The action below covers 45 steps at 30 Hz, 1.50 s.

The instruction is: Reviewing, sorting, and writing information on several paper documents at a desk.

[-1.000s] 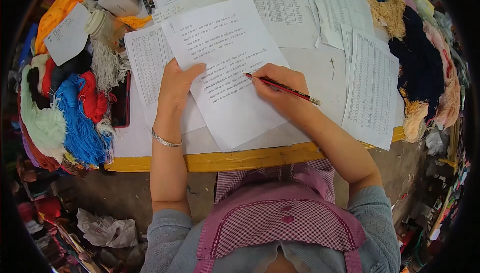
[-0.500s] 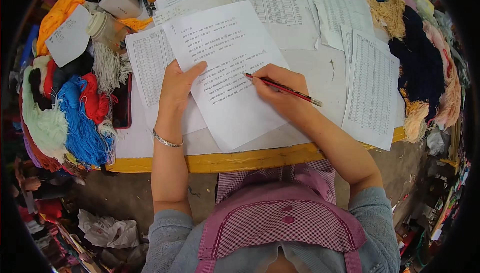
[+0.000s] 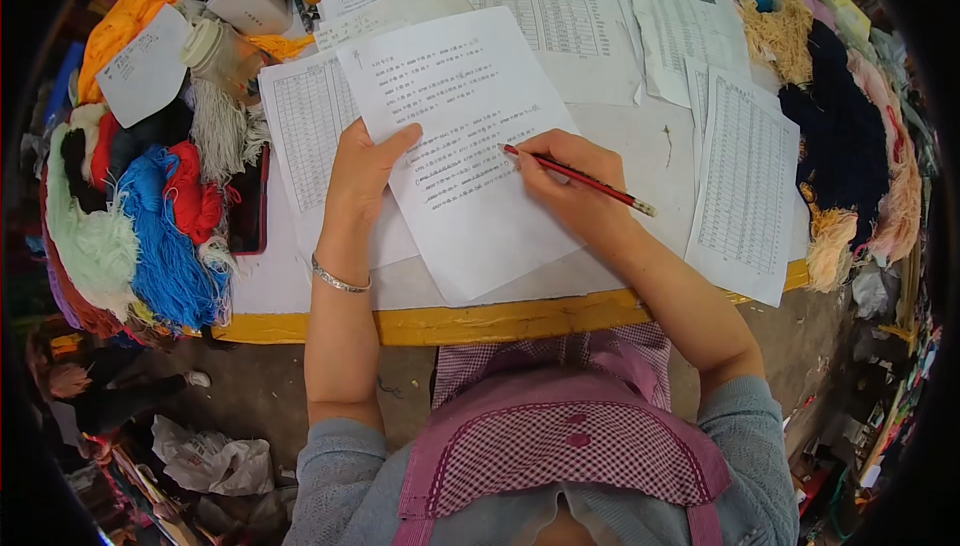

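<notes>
A white sheet of paper (image 3: 490, 256) with printed lines, several of them struck through by hand, lies tilted on the table. My left hand (image 3: 366, 168) pinches its left edge, thumb on top and the other fingers hidden beneath. In my right hand (image 3: 582, 184) is a red-and-black pencil (image 3: 606, 189), its point at the printed lines in the sheet's middle. The right hand's side rests on the paper. Under the sheet's left side lies a printed table sheet (image 3: 300, 111), partly covered.
Bundles of coloured yarn (image 3: 165, 236) crowd the left, beside a dark flat device with a red edge (image 3: 262, 201) and a lidded cup (image 3: 215, 56). More table sheets (image 3: 745, 181) and dark yarn (image 3: 835, 136) lie right. The table has a yellow front edge (image 3: 500, 318).
The view has shifted slightly. The pencil point has moved a little to the right across the printed lines. At the lower left, another person's dark-clad leg and shoe now show.
</notes>
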Motion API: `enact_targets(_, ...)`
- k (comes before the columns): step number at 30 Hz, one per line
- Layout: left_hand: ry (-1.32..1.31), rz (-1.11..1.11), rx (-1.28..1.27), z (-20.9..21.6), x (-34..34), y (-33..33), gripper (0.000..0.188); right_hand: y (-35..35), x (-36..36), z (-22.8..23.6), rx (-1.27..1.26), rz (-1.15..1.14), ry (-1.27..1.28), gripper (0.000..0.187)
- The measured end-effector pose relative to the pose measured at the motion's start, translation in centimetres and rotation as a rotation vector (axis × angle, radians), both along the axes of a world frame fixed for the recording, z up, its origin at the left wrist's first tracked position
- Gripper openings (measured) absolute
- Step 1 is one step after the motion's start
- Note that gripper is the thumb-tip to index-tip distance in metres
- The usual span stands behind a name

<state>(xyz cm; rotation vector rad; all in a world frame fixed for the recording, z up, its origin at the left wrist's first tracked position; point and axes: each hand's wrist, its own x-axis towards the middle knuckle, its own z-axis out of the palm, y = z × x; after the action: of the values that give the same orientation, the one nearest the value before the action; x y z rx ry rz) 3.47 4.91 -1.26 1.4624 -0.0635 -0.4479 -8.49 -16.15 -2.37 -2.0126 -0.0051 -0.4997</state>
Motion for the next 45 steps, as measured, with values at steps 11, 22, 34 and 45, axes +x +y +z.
enact_targets(11, -0.006, 0.003, 0.007, 0.1, -0.1, 0.0, 0.036, -0.1, 0.2, -0.7, -0.003, -0.008, -0.038, 0.006)
enact_targets(22, -0.014, -0.007, 0.027, 0.5, -0.1, -0.1, 0.037, -0.1, 0.3, -0.2, 0.125, -0.024, -0.098, 0.012)
enact_targets(34, 0.017, -0.046, -0.053, 0.1, 0.1, 0.1, 0.040, -0.6, 0.0, 0.7, 0.147, 0.000, -0.174, 0.019)
enact_targets(45, -0.008, 0.004, -0.057, 0.3, -0.2, -0.1, 0.035, -1.3, -1.4, 2.2, 0.271, 0.178, 0.020, 0.018)
